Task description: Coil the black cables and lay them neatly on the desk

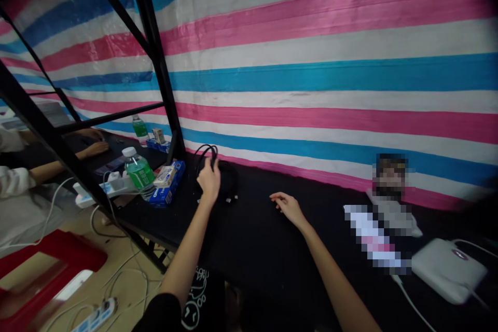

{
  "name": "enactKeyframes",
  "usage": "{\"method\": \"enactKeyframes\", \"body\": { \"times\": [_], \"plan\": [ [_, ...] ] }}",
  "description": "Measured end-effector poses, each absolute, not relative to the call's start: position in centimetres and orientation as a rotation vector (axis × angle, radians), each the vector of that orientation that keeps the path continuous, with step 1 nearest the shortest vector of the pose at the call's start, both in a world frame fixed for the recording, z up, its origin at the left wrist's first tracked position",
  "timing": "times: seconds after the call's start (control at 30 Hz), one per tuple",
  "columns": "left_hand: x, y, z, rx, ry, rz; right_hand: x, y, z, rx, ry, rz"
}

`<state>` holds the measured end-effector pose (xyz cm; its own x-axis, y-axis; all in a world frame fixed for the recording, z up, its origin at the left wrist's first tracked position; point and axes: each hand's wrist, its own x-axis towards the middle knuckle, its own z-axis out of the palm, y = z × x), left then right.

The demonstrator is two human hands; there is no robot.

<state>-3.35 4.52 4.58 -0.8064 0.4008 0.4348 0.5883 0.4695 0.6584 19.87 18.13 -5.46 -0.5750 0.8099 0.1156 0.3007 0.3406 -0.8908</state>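
My left hand is closed around a looped black cable, whose loops stand up above my fingers near the back of the table. More black cable seems to lie on the dark tabletop just right of that hand, though black on black makes it hard to follow. Small light-coloured pieces, perhaps connector ends, show beside it. To the right, my right hand is over the table with loosely bent, outstretched fingers and nothing in it.
Left of my hands stand a green-labelled bottle, blue boxes and a power strip. A black metal frame rises there. Another person's hands rest beyond it. A white device sits at right; a red stool stands lower left.
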Motion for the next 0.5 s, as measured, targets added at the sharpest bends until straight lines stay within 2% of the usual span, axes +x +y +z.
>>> {"method": "enactKeyframes", "body": {
  "times": [0.1,0.2,0.5],
  "plan": [
    [-5.8,3.1,8.1,-0.758,-2.425,-1.287,19.8,18.1,-5.3,-0.997,-2.102,1.129],
    [-6.5,2.3,9.5,-0.864,-2.404,-1.285,19.7,17.8,-5.0,-1.039,-2.143,1.049],
    [-4.9,6.5,3.8,-1.560,-2.544,-0.948,19.8,16.5,-4.4,-1.087,-2.203,0.894]
  ]
}}
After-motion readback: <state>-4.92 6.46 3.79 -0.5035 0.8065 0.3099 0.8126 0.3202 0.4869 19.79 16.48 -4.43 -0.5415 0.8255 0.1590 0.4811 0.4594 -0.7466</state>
